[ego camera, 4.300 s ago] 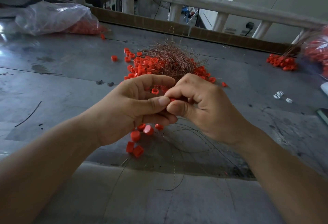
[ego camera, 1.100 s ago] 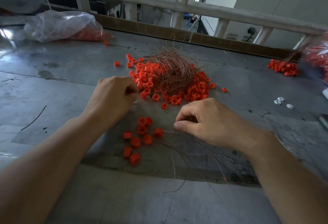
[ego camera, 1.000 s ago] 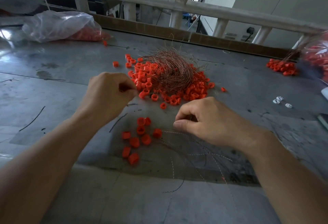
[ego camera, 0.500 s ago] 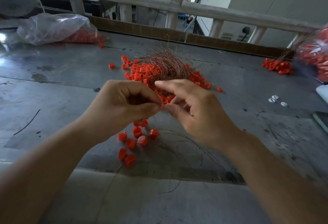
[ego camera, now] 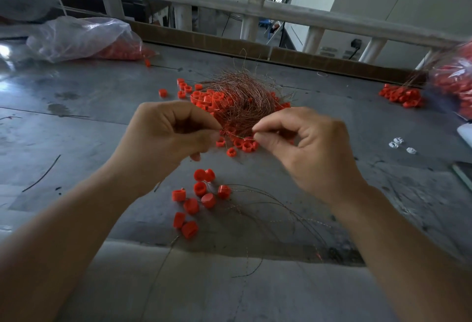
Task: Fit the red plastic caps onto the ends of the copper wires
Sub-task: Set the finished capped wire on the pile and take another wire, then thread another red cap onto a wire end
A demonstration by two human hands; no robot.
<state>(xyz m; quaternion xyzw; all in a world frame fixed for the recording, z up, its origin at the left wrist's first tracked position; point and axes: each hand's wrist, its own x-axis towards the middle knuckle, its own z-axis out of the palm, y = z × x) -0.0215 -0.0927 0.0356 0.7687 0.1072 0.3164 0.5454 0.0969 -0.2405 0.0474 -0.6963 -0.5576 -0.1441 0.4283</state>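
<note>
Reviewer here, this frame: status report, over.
Left hand pinched shut, contents hidden. Right hand pinches a thin copper wire. Loose red caps and wire heap just beyond; no obstruction seen.

- Our grey metal desk (ego camera: 76, 143) carries everything, and a white tubular railing (ego camera: 204, 2) runs behind its far edge.
- Mid-desk sits a tangled heap of thin copper wires (ego camera: 245, 102), with loose red plastic caps (ego camera: 204, 98) around its left, right and near sides.
- Before the heap, nearer us, lies a small cluster of capped wires (ego camera: 199, 199), its strands trailing right.
- Our left hand (ego camera: 166, 137) and right hand (ego camera: 304, 148) hover side by side above the heap's near edge. The right hand pinches a single thin copper strand (ego camera: 242, 138) that leads leftward.
- Far back left lies a clear plastic bag of caps (ego camera: 84, 38).
- Far right lies a second pile of red caps (ego camera: 402, 95), with another clear plastic bag (ego camera: 454, 84) just right of it and small white plastic pieces (ego camera: 398, 143) before it.
</note>
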